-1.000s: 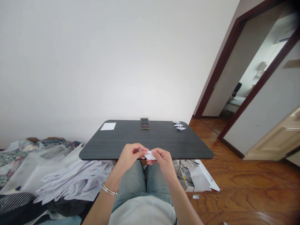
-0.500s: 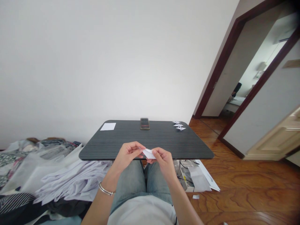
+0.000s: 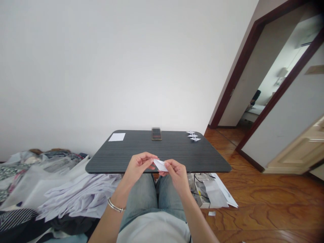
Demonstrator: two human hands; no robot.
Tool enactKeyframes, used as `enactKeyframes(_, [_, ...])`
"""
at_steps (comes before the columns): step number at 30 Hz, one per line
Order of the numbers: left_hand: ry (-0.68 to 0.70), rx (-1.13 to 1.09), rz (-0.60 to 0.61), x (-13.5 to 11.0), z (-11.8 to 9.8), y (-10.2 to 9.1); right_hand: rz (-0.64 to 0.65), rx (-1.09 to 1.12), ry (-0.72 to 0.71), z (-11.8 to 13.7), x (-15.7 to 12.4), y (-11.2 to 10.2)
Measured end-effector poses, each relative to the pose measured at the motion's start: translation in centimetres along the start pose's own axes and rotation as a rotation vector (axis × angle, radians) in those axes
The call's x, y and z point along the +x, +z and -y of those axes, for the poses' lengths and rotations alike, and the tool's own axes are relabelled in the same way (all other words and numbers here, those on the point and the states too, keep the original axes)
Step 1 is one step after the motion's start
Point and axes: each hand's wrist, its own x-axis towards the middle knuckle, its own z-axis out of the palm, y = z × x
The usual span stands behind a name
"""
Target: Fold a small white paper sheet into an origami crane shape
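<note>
A small folded piece of white paper (image 3: pixel 160 164) is pinched between both hands just above the near edge of the dark table (image 3: pixel 131 157). My left hand (image 3: pixel 138 166) grips its left end with fingertips curled. My right hand (image 3: pixel 176 172) pinches its right end. A silver bracelet (image 3: pixel 115 206) circles my left wrist. Three folded white paper cranes (image 3: pixel 193 135) lie at the table's far right corner. A flat white sheet (image 3: pixel 116 136) lies at the far left.
A phone (image 3: pixel 156 133) stands at the table's far edge by the white wall. Piled clothes and plastic bags (image 3: pixel 50 189) fill the left. Papers and cables (image 3: pixel 211 194) lie on the wooden floor under the table's right side. An open doorway (image 3: pixel 265 98) is at right.
My hands have shifted slightly, with the paper's pointed end now tilted up toward the left hand. The table items have not moved.
</note>
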Motion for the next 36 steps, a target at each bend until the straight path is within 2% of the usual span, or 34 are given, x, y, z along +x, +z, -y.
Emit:
enactKeyframes(11, [0.008, -0.049, -0.067, 0.08, 0.32, 0.02, -0.006, -0.074, -0.043, 0.06, -0.23, 0.12])
enactKeyframes(20, [0.047, -0.034, -0.029, -0.07, 0.04, 0.07, 0.003, -0.06, -0.053, 0.2, -0.18, 0.08])
enactKeyframes(36, [0.007, -0.064, -0.01, 0.26, 0.67, 0.3, -0.011, -0.042, -0.039, -0.01, -0.15, 0.29])
